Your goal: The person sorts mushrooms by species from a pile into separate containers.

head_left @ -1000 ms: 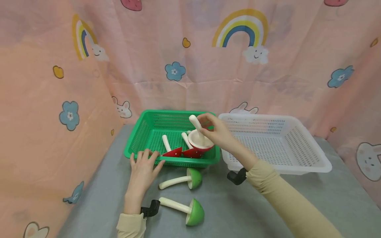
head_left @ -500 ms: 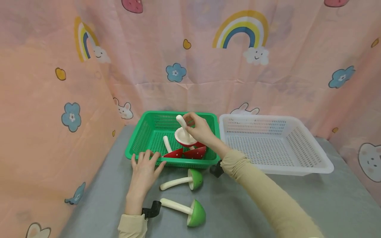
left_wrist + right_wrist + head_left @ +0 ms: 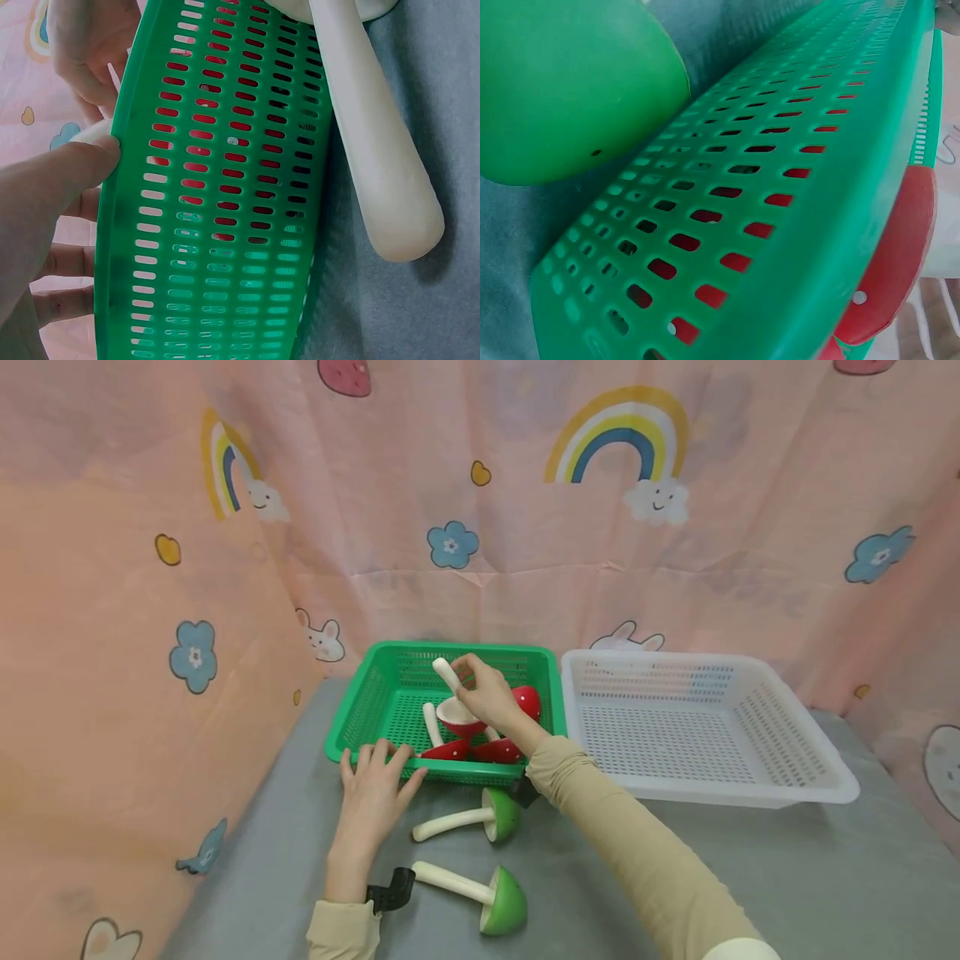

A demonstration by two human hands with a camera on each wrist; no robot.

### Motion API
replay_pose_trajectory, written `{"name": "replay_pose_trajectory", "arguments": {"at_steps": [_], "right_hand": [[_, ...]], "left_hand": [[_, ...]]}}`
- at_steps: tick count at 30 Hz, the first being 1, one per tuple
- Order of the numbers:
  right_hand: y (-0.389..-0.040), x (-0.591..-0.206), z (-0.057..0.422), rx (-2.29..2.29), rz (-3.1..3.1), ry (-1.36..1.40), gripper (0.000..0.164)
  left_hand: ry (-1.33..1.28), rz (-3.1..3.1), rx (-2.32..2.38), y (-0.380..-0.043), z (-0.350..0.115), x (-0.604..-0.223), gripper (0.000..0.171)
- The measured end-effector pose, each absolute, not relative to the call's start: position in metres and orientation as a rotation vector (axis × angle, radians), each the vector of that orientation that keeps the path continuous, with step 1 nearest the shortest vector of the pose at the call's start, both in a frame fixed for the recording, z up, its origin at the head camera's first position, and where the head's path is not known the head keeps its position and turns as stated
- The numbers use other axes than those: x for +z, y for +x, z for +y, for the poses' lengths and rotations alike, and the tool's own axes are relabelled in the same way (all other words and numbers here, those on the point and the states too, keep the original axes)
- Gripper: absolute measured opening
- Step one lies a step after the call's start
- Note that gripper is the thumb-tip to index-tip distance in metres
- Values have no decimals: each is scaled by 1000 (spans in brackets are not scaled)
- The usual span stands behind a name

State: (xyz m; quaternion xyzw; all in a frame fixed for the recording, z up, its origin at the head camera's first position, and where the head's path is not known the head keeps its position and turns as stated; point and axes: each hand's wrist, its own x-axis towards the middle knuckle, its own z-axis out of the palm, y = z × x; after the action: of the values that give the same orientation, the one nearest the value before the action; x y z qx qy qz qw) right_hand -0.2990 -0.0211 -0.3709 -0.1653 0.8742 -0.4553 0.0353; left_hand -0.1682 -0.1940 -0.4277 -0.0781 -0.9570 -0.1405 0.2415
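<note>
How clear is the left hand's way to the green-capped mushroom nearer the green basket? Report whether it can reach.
Likely yes: the left hand grips the green basket and should let go first, but that green-capped mushroom lies close by, with nothing seen between.

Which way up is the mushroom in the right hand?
Upside down and tilted: the mushroom in the right hand has its white stem pointing up and its red cap underneath.

Curtained-off spot, rm type unclear; pink rainbow-print curtain (image 3: 517, 522), grey tbl (image 3: 795, 868)
</note>
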Motion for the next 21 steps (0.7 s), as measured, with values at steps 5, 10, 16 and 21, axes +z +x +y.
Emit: {"name": "replay_pose_trajectory", "arguments": {"at_steps": [5,10,16,21], "right_hand": [[-296,-371,-16,-1375,2653,-569,47],[-294,-370,-7,-1406,2647,-602,46],[-288,-368,10,-1428,2643,-589,42],[-279,-365,24,-1405,2684,-578,37]], "left_hand": [[-210,-2616,-401,-168,-192,-427,26],[-219,-2604,-397,-168,-191,-428,26],[-207,-2613,-407,-168,-192,-427,25],[-187,-2631,-425,-167,-193,-425,25]]}}
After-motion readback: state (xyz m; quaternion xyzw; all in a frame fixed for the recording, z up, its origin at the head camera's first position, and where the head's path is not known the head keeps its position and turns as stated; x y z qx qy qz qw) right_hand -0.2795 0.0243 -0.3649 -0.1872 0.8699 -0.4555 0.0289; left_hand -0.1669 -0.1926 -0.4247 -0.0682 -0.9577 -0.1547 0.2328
